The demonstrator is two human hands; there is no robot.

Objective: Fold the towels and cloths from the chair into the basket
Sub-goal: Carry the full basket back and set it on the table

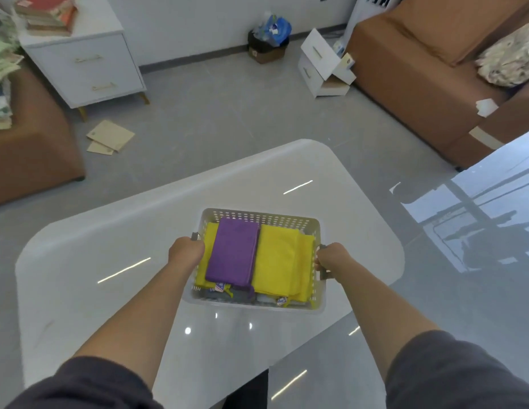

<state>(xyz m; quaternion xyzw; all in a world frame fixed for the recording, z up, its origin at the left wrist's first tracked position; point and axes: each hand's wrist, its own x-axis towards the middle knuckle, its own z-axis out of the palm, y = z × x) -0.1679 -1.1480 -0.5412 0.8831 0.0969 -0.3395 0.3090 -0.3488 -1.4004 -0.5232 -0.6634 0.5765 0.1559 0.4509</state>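
Note:
A white perforated basket [259, 216] sits over the white table [109, 255]. Inside lie a folded purple cloth [233, 253] on the left and folded yellow cloths [279, 261] beside and under it, with grey cloth showing at the near end. My left hand [185, 251] grips the basket's left handle. My right hand [331, 256] grips the right handle. Whether the basket rests on the table or is lifted off it, I cannot tell.
A brown sofa [419, 72] with a patterned cushion stands at the back right. A brown seat [33, 149] with stacked cloths is at the left. A white drawer cabinet [86, 66], loose boards on the floor, a bin and an open white box lie beyond the table.

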